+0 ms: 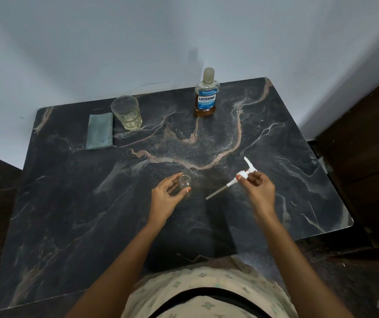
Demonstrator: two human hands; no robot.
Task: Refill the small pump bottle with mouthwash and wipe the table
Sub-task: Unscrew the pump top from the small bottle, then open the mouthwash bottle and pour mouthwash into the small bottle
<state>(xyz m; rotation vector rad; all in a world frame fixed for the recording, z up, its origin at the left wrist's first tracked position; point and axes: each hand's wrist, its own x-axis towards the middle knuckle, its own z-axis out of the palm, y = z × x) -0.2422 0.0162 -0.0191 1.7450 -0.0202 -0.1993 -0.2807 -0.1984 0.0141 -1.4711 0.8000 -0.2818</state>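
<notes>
On the dark marbled desk the left hand curls its grip around a small clear bottle, which stands upright with its mouth uncovered. The right hand holds the white pump head by its collar, just off the bottle's right side, its dip tube slanting down toward the desk and its spout pointing away. At the far edge stands a capped mouthwash bottle, its amber liquid low. To the left are a drinking glass and, just beside it, a folded grey-green cloth.
</notes>
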